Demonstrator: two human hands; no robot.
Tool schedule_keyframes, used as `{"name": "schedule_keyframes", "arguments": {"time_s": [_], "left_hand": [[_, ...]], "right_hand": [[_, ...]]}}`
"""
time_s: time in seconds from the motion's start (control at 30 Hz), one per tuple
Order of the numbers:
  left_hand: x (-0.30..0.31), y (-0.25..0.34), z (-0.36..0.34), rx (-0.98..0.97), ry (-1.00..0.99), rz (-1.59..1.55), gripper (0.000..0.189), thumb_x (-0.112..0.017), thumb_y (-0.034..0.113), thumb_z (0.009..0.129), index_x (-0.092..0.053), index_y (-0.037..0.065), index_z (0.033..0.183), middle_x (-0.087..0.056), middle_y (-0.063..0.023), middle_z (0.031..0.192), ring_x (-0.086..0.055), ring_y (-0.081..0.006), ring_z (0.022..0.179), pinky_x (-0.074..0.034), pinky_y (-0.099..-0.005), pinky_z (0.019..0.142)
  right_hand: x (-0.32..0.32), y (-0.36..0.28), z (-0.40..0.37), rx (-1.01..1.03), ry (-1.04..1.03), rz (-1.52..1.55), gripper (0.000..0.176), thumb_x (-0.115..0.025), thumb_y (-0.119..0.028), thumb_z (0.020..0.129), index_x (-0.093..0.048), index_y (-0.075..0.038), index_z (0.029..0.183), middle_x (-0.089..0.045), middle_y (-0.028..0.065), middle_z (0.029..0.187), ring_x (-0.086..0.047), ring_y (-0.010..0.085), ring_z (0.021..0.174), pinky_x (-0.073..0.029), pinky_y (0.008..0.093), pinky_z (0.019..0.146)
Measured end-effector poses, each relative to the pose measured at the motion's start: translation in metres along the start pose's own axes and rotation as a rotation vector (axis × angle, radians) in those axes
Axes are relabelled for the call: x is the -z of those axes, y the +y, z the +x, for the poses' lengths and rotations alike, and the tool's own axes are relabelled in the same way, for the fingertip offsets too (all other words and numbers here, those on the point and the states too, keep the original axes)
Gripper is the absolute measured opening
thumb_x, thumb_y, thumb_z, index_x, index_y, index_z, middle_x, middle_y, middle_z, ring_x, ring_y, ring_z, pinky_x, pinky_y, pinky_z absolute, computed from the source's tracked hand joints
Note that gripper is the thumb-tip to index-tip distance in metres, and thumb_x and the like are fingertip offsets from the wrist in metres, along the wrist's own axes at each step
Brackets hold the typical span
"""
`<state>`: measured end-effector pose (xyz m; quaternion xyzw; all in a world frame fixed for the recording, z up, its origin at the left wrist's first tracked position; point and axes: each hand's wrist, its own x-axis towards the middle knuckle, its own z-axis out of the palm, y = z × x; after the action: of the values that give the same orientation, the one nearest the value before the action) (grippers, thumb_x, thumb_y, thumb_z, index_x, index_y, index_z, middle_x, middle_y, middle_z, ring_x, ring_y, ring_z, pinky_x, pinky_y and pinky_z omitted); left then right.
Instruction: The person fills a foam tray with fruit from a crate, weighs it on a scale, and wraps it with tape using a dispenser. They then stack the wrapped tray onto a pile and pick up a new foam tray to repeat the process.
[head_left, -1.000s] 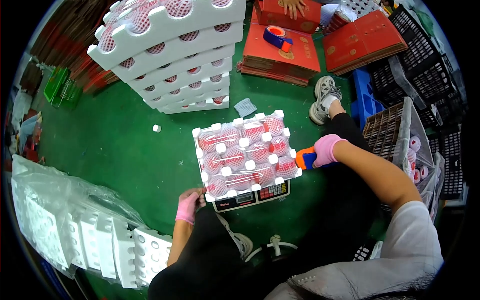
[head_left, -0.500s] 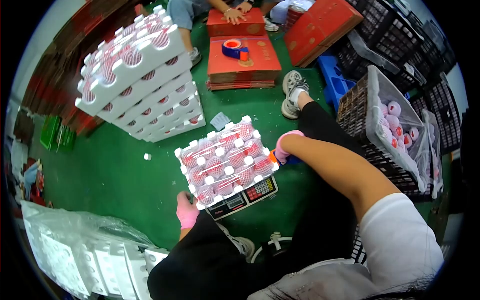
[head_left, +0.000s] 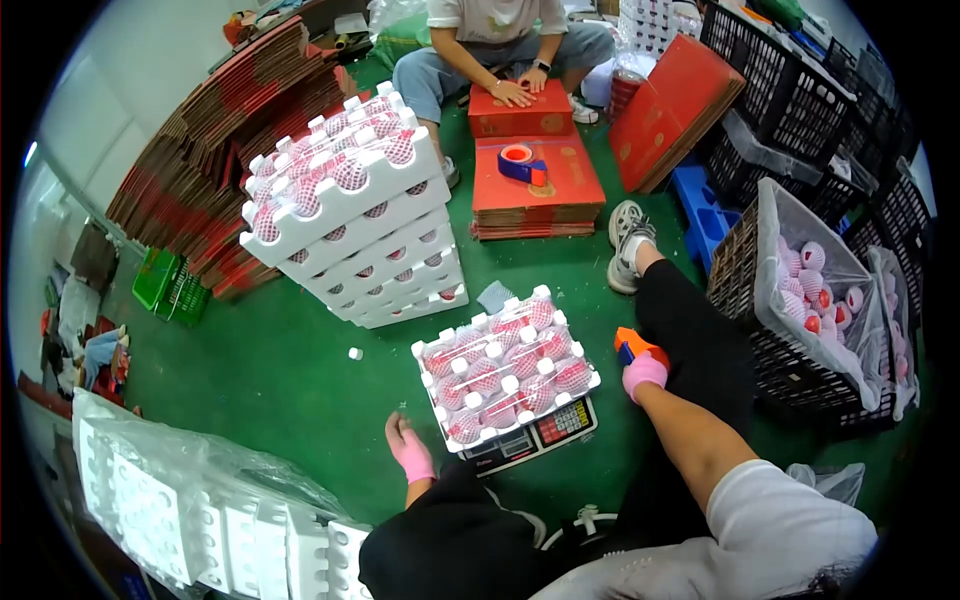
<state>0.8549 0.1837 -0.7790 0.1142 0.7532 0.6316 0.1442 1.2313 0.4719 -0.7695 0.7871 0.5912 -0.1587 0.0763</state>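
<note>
A white foam tray [head_left: 433, 402] of red fruit [head_left: 484, 376] in net sleeves rests on a digital scale [head_left: 560, 424], with shiny clear strips across its top. My right hand [head_left: 645, 376], in a pink fingerless glove, grips an orange and blue tape dispenser [head_left: 630, 345] to the right of the tray, apart from it. Left of the tray's near corner is my left hand [head_left: 411, 452], gloved the same way, its fingers stretched out and nothing held. The scale's display is partly hidden under the tray.
Stacked filled foam trays [head_left: 350, 230] stand ahead on the left. Plastic-wrapped foam trays [head_left: 230, 520] lie at lower left. A lined crate [head_left: 745, 265] of fruit is on the right. Opposite, a person's hands [head_left: 515, 92] rest on a red box [head_left: 535, 120] behind another tape dispenser [head_left: 520, 165].
My right hand has drawn away from the tray's right edge with the tape dispenser. My left hand has come off the near-left corner and opened. The view has tilted up.
</note>
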Motion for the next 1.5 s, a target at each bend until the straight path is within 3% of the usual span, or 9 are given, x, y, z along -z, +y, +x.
{"name": "schedule_keyframes", "arguments": {"time_s": [0.13,0.23,0.4,0.67,0.93,1.07,1.23,1.3,1.5], "left_hand": [[-0.012,0.032,-0.018,0.238,-0.441,-0.344,0.037,-0.036,0.024,0.11,-0.054,0.0,0.132,-0.064,-0.0105,0.113,-0.062,-0.0199,0.097,-0.053,-0.0327,0.089],[-0.025,0.053,-0.027,0.402,-0.601,-0.4,0.05,-0.031,0.036,0.11,-0.046,0.0,0.143,-0.058,-0.0143,0.132,-0.058,-0.0245,0.115,-0.05,-0.0363,0.099],[-0.038,0.084,-0.032,0.465,-0.549,-0.374,0.05,-0.042,0.032,0.108,-0.043,-0.003,0.145,-0.059,-0.0185,0.134,-0.062,-0.0237,0.117,-0.054,-0.0342,0.097],[-0.032,0.111,-0.038,0.523,-0.563,-0.238,0.059,-0.053,0.031,0.105,-0.037,-0.003,0.151,-0.055,-0.02,0.139,-0.059,-0.0249,0.123,-0.052,-0.0352,0.1],[0.003,0.189,-0.035,-0.208,-0.612,0.277,0.075,-0.06,0.024,0.099,-0.023,-0.004,0.158,-0.047,-0.0235,0.15,-0.047,-0.0295,0.138,-0.039,-0.0377,0.114],[0.002,0.239,-0.021,0.021,-0.715,-0.491,0.09,-0.06,0.038,0.096,-0.01,0.005,0.163,-0.035,-0.0183,0.16,-0.039,-0.0314,0.146,-0.035,-0.0416,0.12],[0.013,0.425,0.048,-0.041,-0.884,-0.594,0.055,-0.045,0.029,0.107,-0.034,0.012,0.158,-0.046,-0.0107,0.155,-0.048,-0.0236,0.14,-0.047,-0.0419,0.112],[0.014,0.465,0.092,-0.113,-0.911,-0.521,0.059,-0.031,0.044,0.109,-0.032,0.014,0.16,-0.045,-0.0031,0.158,-0.038,-0.0248,0.148,-0.031,-0.0418,0.122],[-0.002,0.506,0.241,0.023,-0.736,-0.361,0.083,-0.031,0.073,0.1,-0.047,0.009,0.15,-0.057,-0.0113,0.146,-0.054,-0.0292,0.134,-0.039,-0.05,0.115]], "right_hand": [[0.041,-0.046,-0.036,0.068,-0.285,-0.057,0.043,-0.052,-0.035,0.098,-0.064,-0.004,0.125,-0.068,0.0217,0.126,-0.064,0.0364,0.119,-0.051,0.0439,0.1],[0.04,-0.049,-0.043,0.433,0.068,0.669,0.042,-0.051,-0.037,0.104,-0.066,-0.005,0.126,-0.066,0.0163,0.127,-0.067,0.0329,0.11,-0.051,0.0418,0.097],[0.017,-0.061,-0.048,0.251,-1.069,1.386,0.048,-0.055,-0.037,0.105,-0.055,-0.004,0.139,-0.066,0.0085,0.129,-0.063,0.0214,0.117,-0.048,0.0359,0.101],[0.068,-0.066,-0.086,0.459,-0.888,1.198,0.054,-0.06,-0.033,0.104,-0.044,-0.007,0.148,-0.057,0.0073,0.139,-0.054,0.0202,0.126,-0.043,0.0365,0.106],[0.098,-0.055,-0.127,0.55,-0.811,1.419,0.063,-0.057,-0.029,0.104,-0.031,-0.007,0.156,-0.051,0.0099,0.147,-0.051,0.0234,0.132,-0.041,0.0393,0.111],[0.178,-0.079,-0.17,0.783,-0.657,1.596,0.062,-0.05,-0.023,0.103,-0.026,-0.006,0.158,-0.05,0.0114,0.147,-0.052,0.0237,0.133,-0.044,0.0392,0.109],[0.306,-0.172,-0.171,0.962,-0.703,1.626,0.046,-0.041,-0.034,0.109,-0.053,-0.004,0.141,-0.066,0.0079,0.128,-0.065,0.0207,0.115,-0.053,0.0366,0.098],[0.359,-0.236,-0.166,0.991,-0.729,1.6,0.047,-0.043,-0.037,0.109,-0.053,-0.006,0.143,-0.066,0.0077,0.129,-0.066,0.0202,0.115,-0.053,0.0363,0.098],[0.428,-0.42,-0.119,1.1,-1.05,1.304,0.049,-0.047,-0.044,0.107,-0.057,-0.008,0.138,-0.068,0.0072,0.128,-0.066,0.0208,0.114,-0.052,0.0369,0.101]]}}
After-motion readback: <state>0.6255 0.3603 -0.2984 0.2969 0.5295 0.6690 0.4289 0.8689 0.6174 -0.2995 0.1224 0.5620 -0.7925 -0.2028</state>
